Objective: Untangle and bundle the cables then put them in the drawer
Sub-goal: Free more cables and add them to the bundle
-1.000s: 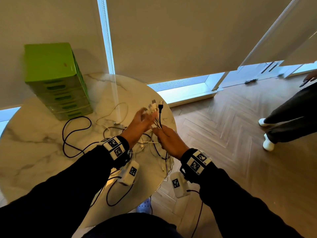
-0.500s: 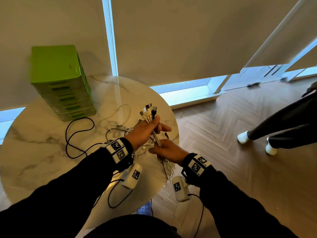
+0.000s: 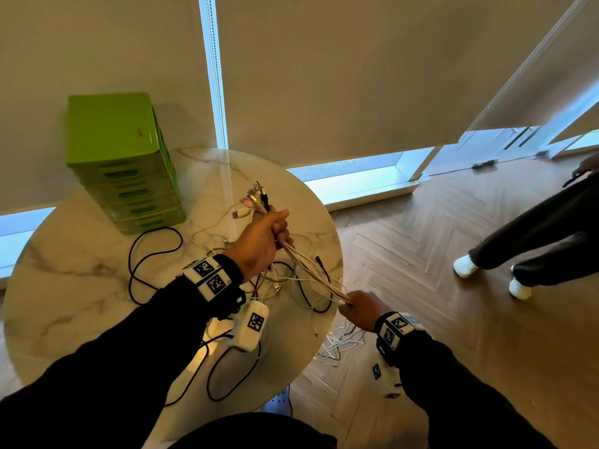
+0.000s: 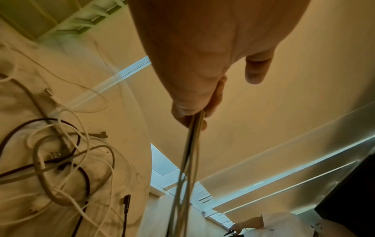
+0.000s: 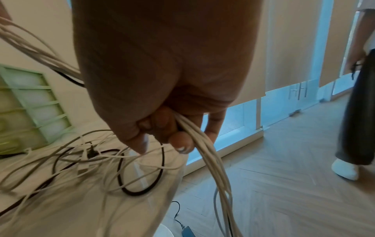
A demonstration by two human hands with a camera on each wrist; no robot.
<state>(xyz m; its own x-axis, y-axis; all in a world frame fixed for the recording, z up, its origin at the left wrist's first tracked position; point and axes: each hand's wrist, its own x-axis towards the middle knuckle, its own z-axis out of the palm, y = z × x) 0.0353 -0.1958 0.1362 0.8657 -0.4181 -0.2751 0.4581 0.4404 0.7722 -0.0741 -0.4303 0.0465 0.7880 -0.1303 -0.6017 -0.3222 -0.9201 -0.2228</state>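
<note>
My left hand [image 3: 270, 234] grips a bunch of white and black cables [image 3: 311, 270] just below their plugs [image 3: 256, 197], which stick up above the fist. The bunch runs taut down to my right hand [image 3: 355, 306], which grips it at the table's right edge. In the right wrist view the cables [image 5: 205, 154] pass through my right hand [image 5: 162, 128] and hang toward the floor. In the left wrist view my left hand [image 4: 194, 110] squeezes the strands [image 4: 188, 160]. Loose cable ends [image 3: 340, 345] dangle over the edge. The green drawer unit [image 3: 129, 176] stands at the table's back left, drawers closed.
More white and black cables [image 3: 152, 254] lie tangled on the round marble table [image 3: 71, 303]. A second person's legs and white shoes [image 3: 466, 265] stand on the wood floor to the right. Blinds and low windows run behind the table.
My right hand has slid down the bunch, away from the left hand, toward the table's right edge, pulling the strands straight. My left hand has closed into a firmer fist below the plugs.
</note>
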